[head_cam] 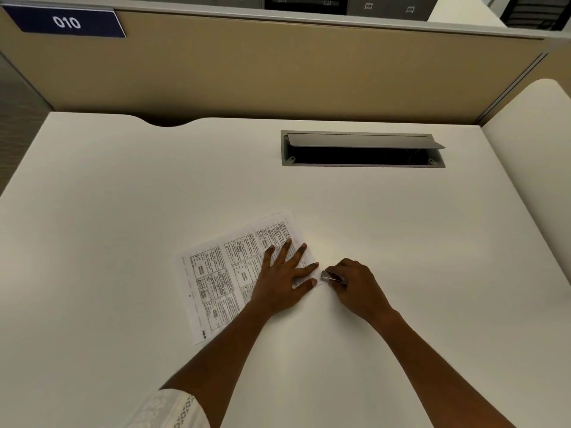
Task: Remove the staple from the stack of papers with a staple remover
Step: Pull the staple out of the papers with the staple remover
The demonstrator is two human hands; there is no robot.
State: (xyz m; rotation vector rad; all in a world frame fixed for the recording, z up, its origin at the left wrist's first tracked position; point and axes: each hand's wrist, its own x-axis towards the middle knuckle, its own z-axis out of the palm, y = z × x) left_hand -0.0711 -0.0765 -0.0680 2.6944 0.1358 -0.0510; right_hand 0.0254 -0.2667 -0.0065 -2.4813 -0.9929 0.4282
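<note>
Desk: a wide off-white laminate desk [123, 211]; smooth, so paper will probably slide on it unless pinned.
Hatch: a grey metal cable hatch [361, 140] with its lid raised, well apart from the work.
Papers: a thin white stack of papers [213, 273] printed with black tables lies flat near the middle of the desk, turned at an angle. It looks light, floppy and easy to tear at the corner, so it is best held by flat pressure close to the staple rather than lifted.
Left hand: the left hand [284, 279] lies palm down on the right part of the stack, fingers straight and spread, pressing it to the desk.
Right hand: the right hand [358, 285] is curled around the tool just beside the stack's right corner.
Tool: a small silver metal staple remover [330, 277], rigid and probably slick, is pinched in the right hand with its tip at the paper's corner, between the left thumb and forefinger.
Staple: too small to see; judged to sit at that corner. A level, slow pry should spare the sheets.
</note>
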